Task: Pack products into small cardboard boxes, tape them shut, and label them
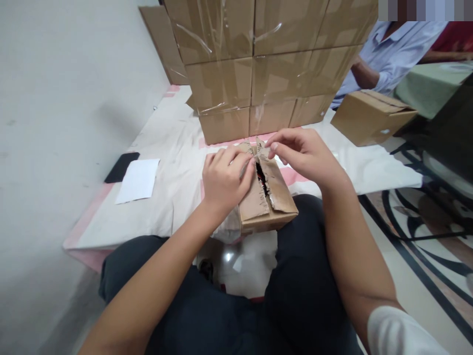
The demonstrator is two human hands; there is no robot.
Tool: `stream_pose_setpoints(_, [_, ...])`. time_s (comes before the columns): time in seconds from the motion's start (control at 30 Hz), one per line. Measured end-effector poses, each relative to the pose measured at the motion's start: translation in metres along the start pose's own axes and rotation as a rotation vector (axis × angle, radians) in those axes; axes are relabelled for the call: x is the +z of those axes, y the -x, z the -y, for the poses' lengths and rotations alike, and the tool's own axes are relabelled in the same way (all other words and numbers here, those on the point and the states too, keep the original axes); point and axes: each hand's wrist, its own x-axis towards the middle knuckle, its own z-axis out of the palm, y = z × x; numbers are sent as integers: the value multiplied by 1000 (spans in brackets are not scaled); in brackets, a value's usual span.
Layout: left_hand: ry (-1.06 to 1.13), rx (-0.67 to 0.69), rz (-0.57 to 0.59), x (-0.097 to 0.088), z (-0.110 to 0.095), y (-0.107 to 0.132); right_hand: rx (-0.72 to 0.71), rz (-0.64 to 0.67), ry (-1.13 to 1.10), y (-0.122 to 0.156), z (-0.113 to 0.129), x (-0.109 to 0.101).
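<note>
A small brown cardboard box (283, 195) sits at the near edge of the cloth-covered table. Its two top flaps are slightly parted, with torn edges along a dark gap, and something dark with a bit of red shows inside. My left hand (228, 178) is curled over the left flap, thumb and fingers closed near the seam. At the far end of the gap, my right hand (305, 154) pinches what looks like a thin strip of clear tape (261, 155), which stretches between the hands.
Taped cardboard boxes (221, 84) are stacked right behind the small box. On the left lie a white paper (138, 180) and a dark flat object (121, 166). Another carton (369, 118) stands at right, near a seated person in a light blue shirt (402, 54). A white wall borders the left.
</note>
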Motion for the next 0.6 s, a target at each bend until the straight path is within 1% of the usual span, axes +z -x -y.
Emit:
stream_pose_setpoints(0.07, [10, -4, 8, 0, 0, 0, -15, -8, 4, 1, -1, 1])
stream_pose_setpoints(0.23, [18, -9, 23, -1, -3, 0, -43, -2, 96, 0, 0, 6])
stream_pose_setpoints(0.5, [9, 11, 18, -4, -5, 1, 24, -9, 73, -2, 1, 13])
stream_pose_setpoints(0.6, [4, 16, 14, -5, -5, 2, 5, 8, 100, -1, 1, 12])
